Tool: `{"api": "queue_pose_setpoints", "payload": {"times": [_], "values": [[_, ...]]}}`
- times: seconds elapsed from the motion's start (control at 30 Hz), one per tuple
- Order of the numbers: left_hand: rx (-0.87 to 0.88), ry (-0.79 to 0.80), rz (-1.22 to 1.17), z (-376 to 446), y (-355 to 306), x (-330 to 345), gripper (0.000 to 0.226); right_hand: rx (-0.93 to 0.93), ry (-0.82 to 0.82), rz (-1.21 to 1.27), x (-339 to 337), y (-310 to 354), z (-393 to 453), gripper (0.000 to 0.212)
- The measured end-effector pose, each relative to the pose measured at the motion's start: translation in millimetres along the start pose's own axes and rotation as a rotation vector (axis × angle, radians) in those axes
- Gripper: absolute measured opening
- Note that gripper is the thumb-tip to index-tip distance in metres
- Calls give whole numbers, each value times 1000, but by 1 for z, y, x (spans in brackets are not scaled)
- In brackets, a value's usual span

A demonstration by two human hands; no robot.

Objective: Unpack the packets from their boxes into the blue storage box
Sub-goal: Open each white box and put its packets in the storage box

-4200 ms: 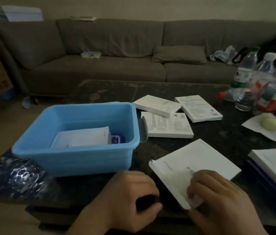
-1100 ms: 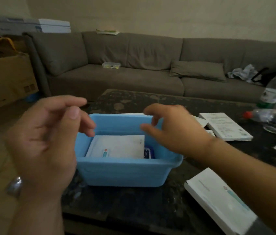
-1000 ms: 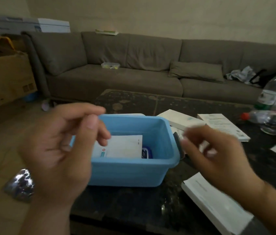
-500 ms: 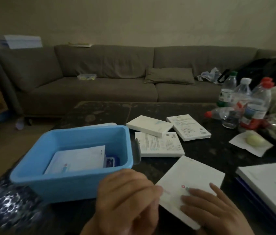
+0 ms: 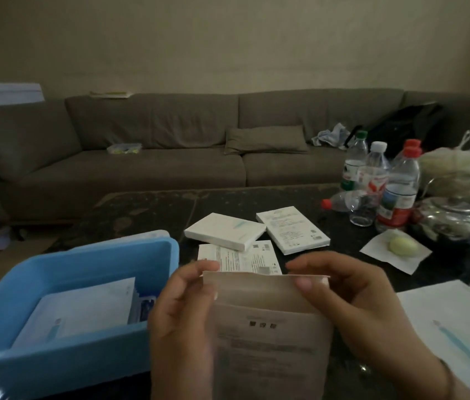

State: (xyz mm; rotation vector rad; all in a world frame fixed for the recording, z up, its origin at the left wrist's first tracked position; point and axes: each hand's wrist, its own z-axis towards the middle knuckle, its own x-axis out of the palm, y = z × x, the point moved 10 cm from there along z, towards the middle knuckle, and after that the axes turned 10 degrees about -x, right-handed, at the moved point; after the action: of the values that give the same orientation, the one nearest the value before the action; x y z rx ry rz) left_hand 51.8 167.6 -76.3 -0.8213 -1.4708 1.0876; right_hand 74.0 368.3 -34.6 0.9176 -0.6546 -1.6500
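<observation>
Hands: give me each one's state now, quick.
Left hand: grips the box at its left top edge.
Right hand: pinches the box's right top edge.

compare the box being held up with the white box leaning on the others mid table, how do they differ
The held box is upright, gripped at its top corners by the left hand and right hand; the leaning box rests untouched on the table. The held box shows printed text; the leaning box shows a nearly plain face. Both are flat and pale.
</observation>
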Motion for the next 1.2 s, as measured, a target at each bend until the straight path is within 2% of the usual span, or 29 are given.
{"api": "queue_pose_setpoints", "payload": {"times": [0.13, 0.2, 0.27, 0.4, 0.47, 0.6, 0.7, 0.8, 0.93, 1.07, 1.2], "values": [[164, -40, -13, -4, -14, 0, 41, -228, -20, -217, 4, 20, -2, 37], [254, 1, -7, -7, -19, 1, 33, -202, -37, -227, 2, 17, -3, 38], [298, 56, -9, -9, -21, 3, 31, -121, -53, -164, -1, 8, -3, 25], [320, 146, -8, -10, -17, 5, 19, -26, 1, -55, 4, 3, -5, 17], [325, 189, 0, -7, -14, 5, 22, -11, 14, -40, 4, 4, -5, 16], [333, 176, 68, -1, -11, 4, 20, 43, 90, 7, 10, 2, -6, 14], [379, 196, 129, -3, -14, 10, 16, -12, 120, 3, 11, 8, -6, 9], [450, 232, 215, -6, -16, 13, 11, -149, 118, -108, 11, 16, -5, 8], [302, 329, 138, 1, -4, 15, 11, -341, 136, -253, 15, 31, -5, 14], [283, 371, 175, 0, 2, 16, 10, -331, 105, -288, 13, 32, -7, 20], [260, 418, 182, -3, 7, 19, 38, -269, 57, -437, 14, 31, -8, 41]]}}
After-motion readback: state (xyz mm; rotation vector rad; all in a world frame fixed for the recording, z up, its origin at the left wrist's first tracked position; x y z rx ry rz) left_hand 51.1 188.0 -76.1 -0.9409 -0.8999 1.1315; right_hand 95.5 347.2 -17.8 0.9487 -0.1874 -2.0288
